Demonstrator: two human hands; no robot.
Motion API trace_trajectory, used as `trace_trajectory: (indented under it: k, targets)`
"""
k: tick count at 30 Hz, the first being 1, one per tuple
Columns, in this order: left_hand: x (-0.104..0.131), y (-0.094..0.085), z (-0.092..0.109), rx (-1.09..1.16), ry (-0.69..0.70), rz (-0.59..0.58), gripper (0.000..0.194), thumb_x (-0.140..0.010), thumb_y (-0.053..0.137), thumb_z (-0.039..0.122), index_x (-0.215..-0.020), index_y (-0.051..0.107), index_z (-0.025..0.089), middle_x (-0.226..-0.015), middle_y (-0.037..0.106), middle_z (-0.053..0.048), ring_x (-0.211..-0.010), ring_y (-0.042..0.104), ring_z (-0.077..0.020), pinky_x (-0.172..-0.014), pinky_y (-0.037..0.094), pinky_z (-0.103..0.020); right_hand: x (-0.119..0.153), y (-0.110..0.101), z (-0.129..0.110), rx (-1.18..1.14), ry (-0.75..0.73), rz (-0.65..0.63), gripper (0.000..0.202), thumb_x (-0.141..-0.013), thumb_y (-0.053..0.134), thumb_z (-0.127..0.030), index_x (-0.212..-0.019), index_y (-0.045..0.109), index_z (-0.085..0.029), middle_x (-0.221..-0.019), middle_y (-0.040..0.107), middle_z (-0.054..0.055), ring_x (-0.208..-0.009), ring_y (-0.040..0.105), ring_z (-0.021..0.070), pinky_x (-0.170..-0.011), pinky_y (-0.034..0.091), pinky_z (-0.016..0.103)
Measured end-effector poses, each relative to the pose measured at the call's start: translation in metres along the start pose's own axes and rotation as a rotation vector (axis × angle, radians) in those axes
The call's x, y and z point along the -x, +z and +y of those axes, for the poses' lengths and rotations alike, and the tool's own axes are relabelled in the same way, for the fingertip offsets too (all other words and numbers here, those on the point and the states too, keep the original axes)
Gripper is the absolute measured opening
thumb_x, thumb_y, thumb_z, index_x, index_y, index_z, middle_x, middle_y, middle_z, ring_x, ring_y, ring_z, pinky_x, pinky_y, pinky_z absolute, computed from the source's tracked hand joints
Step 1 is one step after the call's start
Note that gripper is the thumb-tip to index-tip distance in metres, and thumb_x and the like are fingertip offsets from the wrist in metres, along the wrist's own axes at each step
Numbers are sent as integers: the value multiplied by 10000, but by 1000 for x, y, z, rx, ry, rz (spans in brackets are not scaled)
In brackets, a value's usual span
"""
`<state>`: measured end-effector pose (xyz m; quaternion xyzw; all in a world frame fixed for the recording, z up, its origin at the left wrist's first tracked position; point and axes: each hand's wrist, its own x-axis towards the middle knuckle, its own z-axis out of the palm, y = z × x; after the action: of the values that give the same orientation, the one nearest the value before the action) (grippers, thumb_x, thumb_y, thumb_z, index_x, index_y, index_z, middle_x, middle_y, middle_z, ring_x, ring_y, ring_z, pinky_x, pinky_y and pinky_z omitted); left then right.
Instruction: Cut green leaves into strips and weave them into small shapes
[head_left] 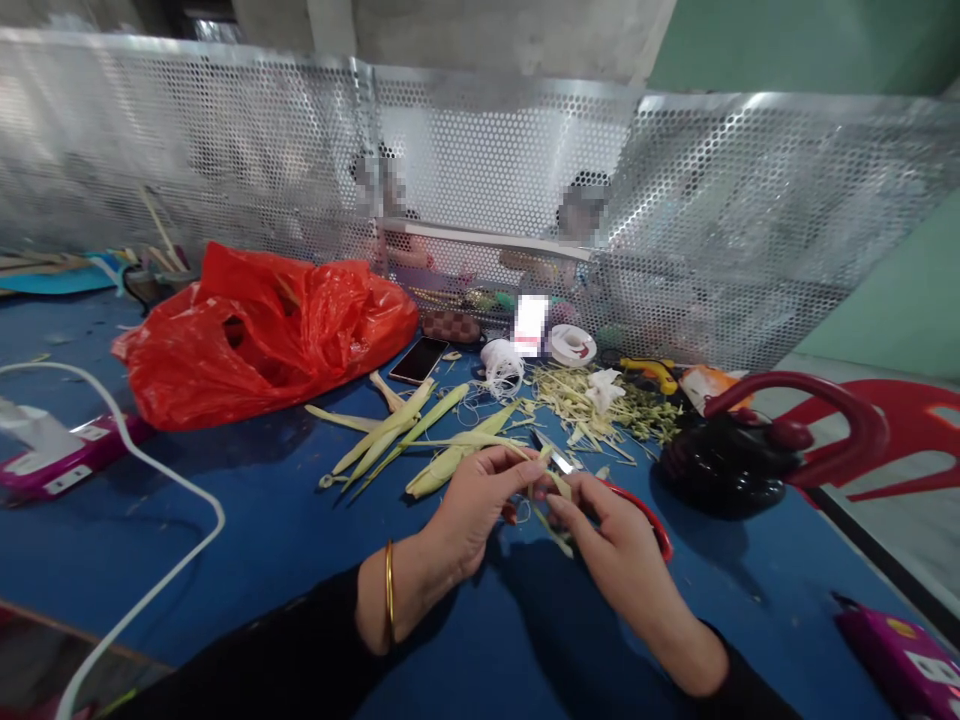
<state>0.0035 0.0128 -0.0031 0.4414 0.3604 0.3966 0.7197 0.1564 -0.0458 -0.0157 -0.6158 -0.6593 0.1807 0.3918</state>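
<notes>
My left hand (480, 495), with a gold bangle at the wrist, is closed on a pale green husk strip (553, 482) near the middle of the table. My right hand (615, 535) pinches the same strip from the other side, and a narrow end hangs below the fingers. Scissors with metal blades (559, 458) and red handles (651, 515) lie behind and partly under my right hand. Several long pale green husks (390, 432) are spread on the blue table (270, 540) beyond my left hand.
A red plastic bag (262, 340) sits at left, with a white cable (180, 480) nearby. Behind the husks are a black phone (420, 360), white string (502, 368), a tape roll (572, 345) and plant scraps (585, 410). A dark kettle (727, 465) stands right. People are beyond the mesh (495, 150).
</notes>
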Motion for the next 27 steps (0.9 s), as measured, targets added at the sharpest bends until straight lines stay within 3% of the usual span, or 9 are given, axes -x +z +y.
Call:
trace_trajectory:
  k: [3, 7, 11, 17, 22, 27]
  targets:
    - [-1, 1, 1, -18, 27, 47, 180, -672, 763, 267, -751, 650, 152, -655, 603, 25, -548, 541, -72, -428, 305, -157, 6, 0, -4, 129, -147, 20, 319, -960, 439, -330, -664, 485, -222, -593, 524, -17, -573, 494, 148, -558, 382, 257]
    - [0, 3, 5, -40, 51, 59, 184, -674, 748, 266, -779, 645, 156, -617, 596, 29, -519, 522, -73, -420, 298, -160, 9, -1, -8, 166, -249, -13, 270, -956, 444, -296, -732, 573, -216, -662, 608, 17, -631, 542, 171, -604, 412, 275]
    - [4, 4, 8, -67, 41, -19, 215, -690, 733, 319, -791, 626, 162, -591, 589, 35, -468, 508, -71, -403, 289, -170, 3, 0, -6, -112, -14, 103, 242, -914, 515, -385, -1002, 645, -201, -904, 699, 69, -814, 634, 210, -709, 491, 298]
    - [7, 4, 2, -175, -58, -257, 195, -694, 719, 304, -788, 656, 146, -734, 690, -24, -432, 493, -45, -388, 241, -175, -3, -1, -10, -651, 307, 94, 280, -767, 695, -438, -848, 708, -171, -676, 647, 9, -603, 573, 151, -574, 478, 257]
    - [6, 4, 2, -201, -123, -217, 243, -683, 738, 359, -669, 624, 145, -674, 688, -32, -406, 451, -43, -398, 282, -181, -3, 0, -10, -704, 390, 229, 277, -634, 802, -424, -694, 711, -170, -693, 652, 14, -642, 571, 157, -585, 470, 259]
    - [5, 6, 2, -249, -82, -213, 225, -652, 744, 334, -634, 612, 153, -590, 648, -13, -442, 467, -70, -453, 370, -201, -5, -1, -9, -668, 375, 283, 323, -644, 790, -459, -690, 681, -158, -569, 559, -16, -552, 493, 134, -529, 422, 257]
